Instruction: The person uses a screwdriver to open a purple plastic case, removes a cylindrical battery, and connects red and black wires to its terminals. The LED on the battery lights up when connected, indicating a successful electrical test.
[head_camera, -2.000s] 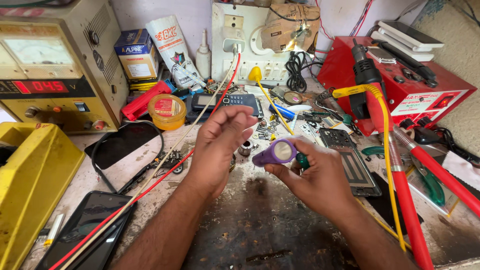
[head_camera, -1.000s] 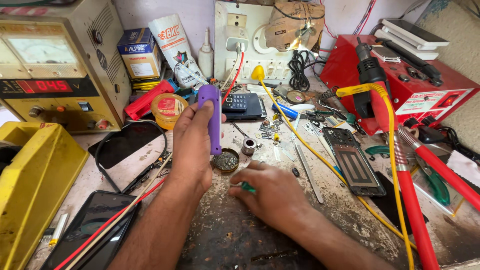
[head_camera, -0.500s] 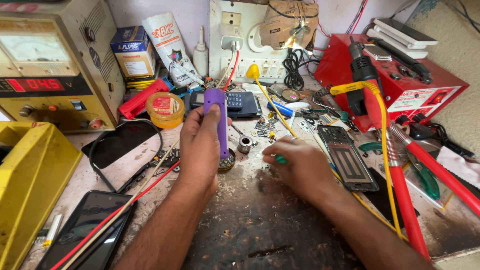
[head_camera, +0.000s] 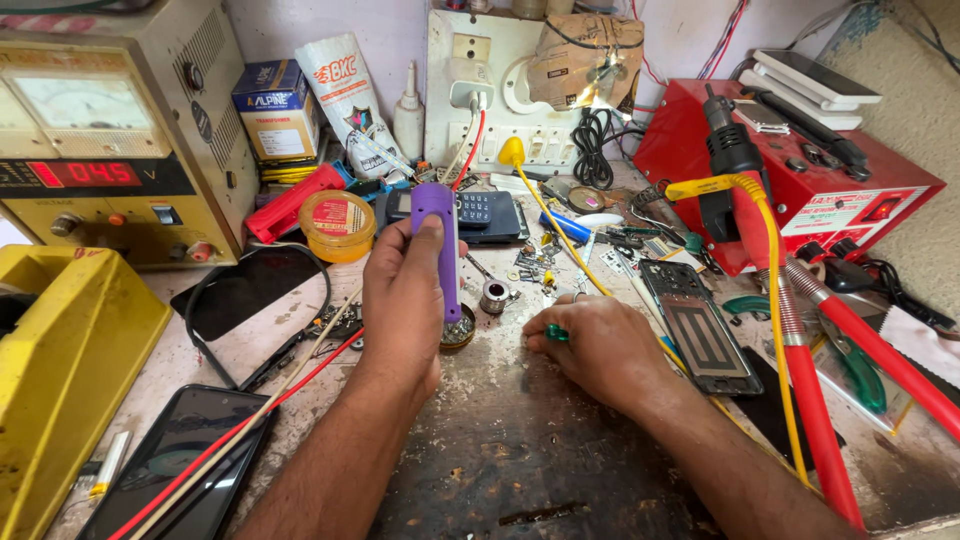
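Head view: since two seconds ago the purple soldering iron (head_camera: 447, 250) has passed from the right hand (head_camera: 590, 345) to the left hand (head_camera: 405, 300), which grips it upright, tip in a small tin (head_camera: 459, 330). The right hand pinches a small green part (head_camera: 556, 333) against the scarred, cluttered workbench (head_camera: 520, 450), power supply (head_camera: 110, 130) far left.

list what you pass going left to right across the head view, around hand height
yellow case → black phone → left hand holding purple tool → right hand pinching a small green part → phone frame → red hose
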